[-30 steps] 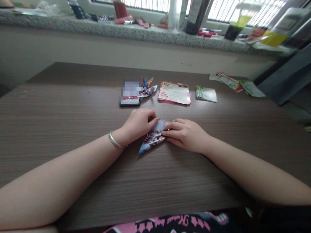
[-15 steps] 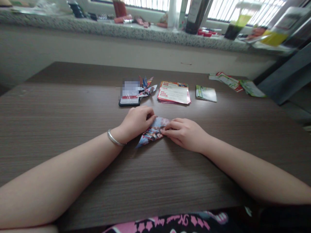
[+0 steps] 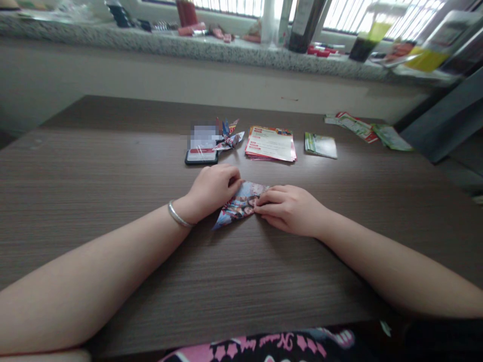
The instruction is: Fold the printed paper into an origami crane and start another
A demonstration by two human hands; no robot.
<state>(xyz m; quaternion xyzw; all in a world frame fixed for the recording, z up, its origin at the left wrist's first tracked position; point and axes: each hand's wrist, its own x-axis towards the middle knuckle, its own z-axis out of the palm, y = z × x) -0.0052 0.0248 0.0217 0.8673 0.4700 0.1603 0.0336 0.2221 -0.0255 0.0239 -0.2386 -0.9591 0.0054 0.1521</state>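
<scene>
A folded sheet of printed paper (image 3: 238, 206), patterned in blue, white and red, lies between my hands on the wooden table. My left hand (image 3: 217, 187) is closed on its upper left edge, the thumb and fingers bent together. At the paper's right side my right hand (image 3: 289, 208) pinches it, with the fingertips pressed together on the surface. Its right end is partly hidden under those fingers. Beyond my left hand stands a folded paper crane (image 3: 229, 141) in similar printed paper, beside a phone (image 3: 202, 156).
Behind the hands lie a stack of printed sheets (image 3: 270, 144) and a smaller stack of green-edged cards (image 3: 320, 146). Loose leaflets (image 3: 356, 126) are at the table's far right. Bottles (image 3: 304, 27) and small items crowd the granite windowsill (image 3: 226, 49) above the table.
My right fingertips have shifted slightly to the right along the paper, so a bit more of its printed face shows. My left hand stays in place.
</scene>
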